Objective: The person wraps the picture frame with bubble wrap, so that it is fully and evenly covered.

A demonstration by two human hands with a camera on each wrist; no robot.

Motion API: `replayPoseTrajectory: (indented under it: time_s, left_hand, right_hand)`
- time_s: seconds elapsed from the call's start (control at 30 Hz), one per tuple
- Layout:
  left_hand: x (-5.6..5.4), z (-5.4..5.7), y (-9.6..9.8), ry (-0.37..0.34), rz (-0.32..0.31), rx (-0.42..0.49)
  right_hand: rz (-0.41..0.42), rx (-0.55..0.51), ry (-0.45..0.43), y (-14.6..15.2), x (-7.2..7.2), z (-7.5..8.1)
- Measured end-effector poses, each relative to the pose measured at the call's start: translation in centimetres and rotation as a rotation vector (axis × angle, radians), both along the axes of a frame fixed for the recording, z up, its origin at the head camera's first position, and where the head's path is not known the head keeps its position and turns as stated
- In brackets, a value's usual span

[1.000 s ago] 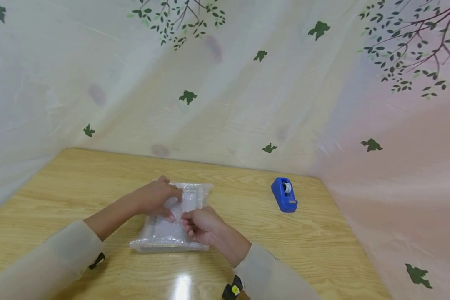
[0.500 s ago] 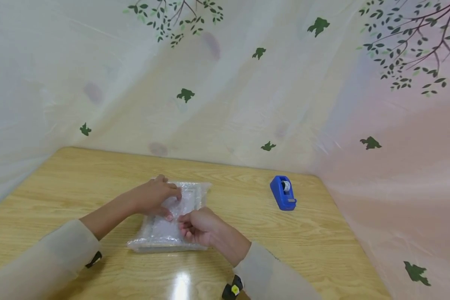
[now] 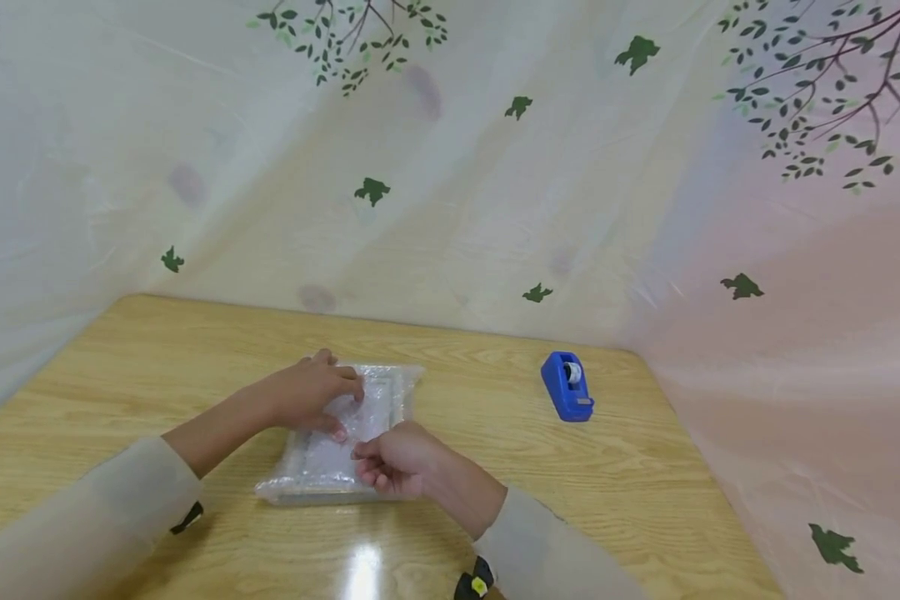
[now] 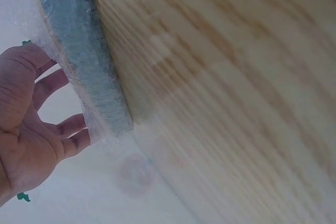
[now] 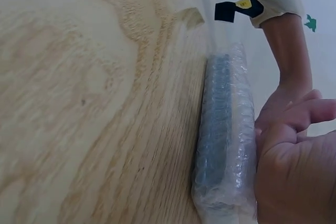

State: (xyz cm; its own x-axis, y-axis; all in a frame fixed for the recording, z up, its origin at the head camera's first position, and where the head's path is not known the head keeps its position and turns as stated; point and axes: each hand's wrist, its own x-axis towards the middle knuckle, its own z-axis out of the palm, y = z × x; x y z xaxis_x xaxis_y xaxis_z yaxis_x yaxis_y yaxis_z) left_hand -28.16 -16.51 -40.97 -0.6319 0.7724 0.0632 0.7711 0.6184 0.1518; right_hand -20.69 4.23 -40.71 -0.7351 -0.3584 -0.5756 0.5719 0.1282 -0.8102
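Note:
A flat, box-like package in clear bubble wrap [image 3: 322, 467] lies on the wooden table, left of centre in the head view. Spread across its upper left part, my left hand [image 3: 311, 396] presses down with parted fingers and thumb. My right hand [image 3: 401, 458] is over the lower right of the package, fingers curled. Its thumb and index finger pinch at the wrap's surface close to my left thumb; whether a strip of tape is between them is too small to tell. In the left wrist view, left fingertips [image 4: 79, 141] touch the wrap along the package's edge.
A blue tape dispenser [image 3: 567, 387] with a roll in it stands at the back right of the wooden table [image 3: 630, 483]. Behind the table hangs a pale cloth [image 3: 450, 233] printed with leaves and birds.
My right hand has shifted slightly left and towards me across the package, still pinching. The left hand keeps its place on the package.

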Motion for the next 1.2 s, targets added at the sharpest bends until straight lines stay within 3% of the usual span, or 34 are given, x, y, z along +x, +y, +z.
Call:
replayPoseTrajectory:
  time_s: [0.13,0.23,0.33,0.43,0.6,0.63,0.7,0.77,0.93,1.07,1.2]
  left_hand:
    - [-0.1,0.0,-0.1,-0.006,0.007,-0.010]
    - [-0.1,0.1,-0.1,-0.013,0.011,-0.011]
    - [-0.2,0.1,0.0,-0.014,0.015,-0.013]
    - [-0.3,0.0,-0.1,-0.013,0.021,-0.017]
    - [-0.3,0.0,-0.1,-0.012,0.018,-0.009]
    - [-0.3,0.0,0.0,-0.011,0.013,-0.006]
    - [-0.3,0.0,0.0,-0.018,0.008,-0.001]
    - [-0.3,0.0,0.1,-0.020,0.000,0.000]
    - [-0.4,-0.1,0.0,-0.005,-0.008,0.005]
    - [-0.5,-0.2,0.0,-0.004,-0.005,0.021]
    - [-0.4,-0.3,0.0,-0.008,-0.005,0.024]
  right_hand:
    - [0.082,0.015,0.028,0.7,0.5,0.3]
    - [0.093,0.020,0.082,1.4,0.6,0.4]
    - [0.102,0.057,0.209,2.2,0.3,0.5]
    - [0.228,0.212,0.501,2.8,-0.8,0.7]
    - [0.619,0.711,1.241,3.7,-3.5,0.5]
    - [0.684,0.781,1.352,3.9,-4.1,0.4]
    - [0.792,0.854,1.529,4.4,-5.1,0.1]
    - [0.872,0.836,1.639,4.8,-5.8,-0.3]
    - [0.946,0.661,1.748,4.9,-6.9,-1.2]
    - [0.939,0.559,1.718,4.4,-7.1,-1.7]
    - [0.946,0.523,1.683,4.0,-7.1,-1.9]
